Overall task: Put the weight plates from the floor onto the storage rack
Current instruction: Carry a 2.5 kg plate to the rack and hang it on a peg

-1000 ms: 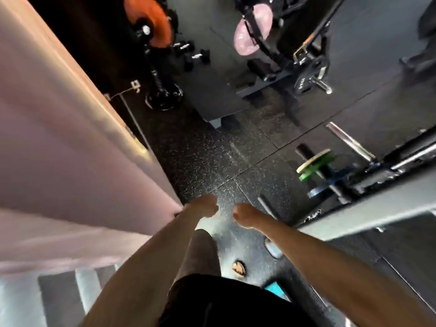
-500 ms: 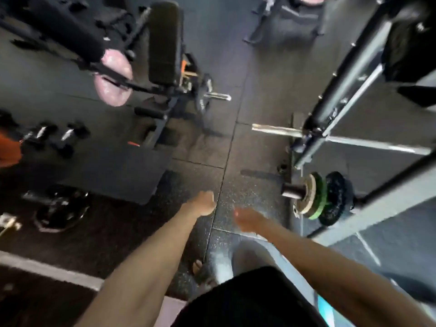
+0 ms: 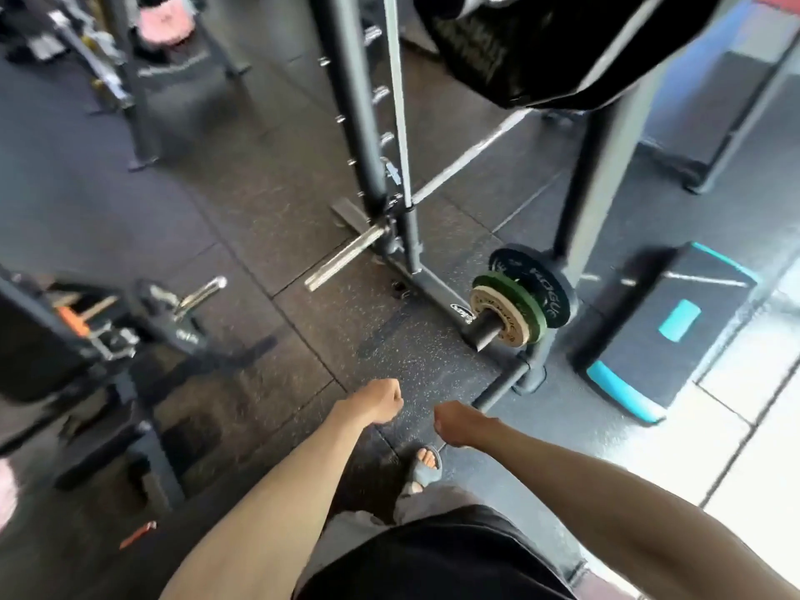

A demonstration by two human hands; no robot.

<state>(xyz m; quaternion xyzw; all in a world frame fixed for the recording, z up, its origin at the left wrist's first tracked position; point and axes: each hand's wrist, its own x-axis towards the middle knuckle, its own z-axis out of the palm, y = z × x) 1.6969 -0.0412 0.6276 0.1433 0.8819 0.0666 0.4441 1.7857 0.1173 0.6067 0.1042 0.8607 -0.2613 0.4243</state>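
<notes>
A grey storage rack (image 3: 413, 236) stands ahead of me on the rubber floor. On its low peg (image 3: 485, 333) sit three plates: a tan plate (image 3: 502, 313) in front, a green plate (image 3: 526, 303) behind it and a black plate (image 3: 547, 288) at the back. A large black plate (image 3: 519, 49) hangs high at the top right. My left hand (image 3: 376, 400) and my right hand (image 3: 454, 422) are held out low in front of me, both curled into loose fists with nothing in them, short of the peg.
A bare steel bar end (image 3: 346, 257) sticks out from the rack's base. A bench machine (image 3: 86, 335) with a small plate peg (image 3: 190, 296) stands at the left. A black and teal step platform (image 3: 666, 326) lies at the right. My sandalled foot (image 3: 426, 463) is below my hands.
My view has swung to the right, away from a pale wall, and the rack with its loaded peg has come closer and nearer the centre. Both fists have stayed closed and empty.
</notes>
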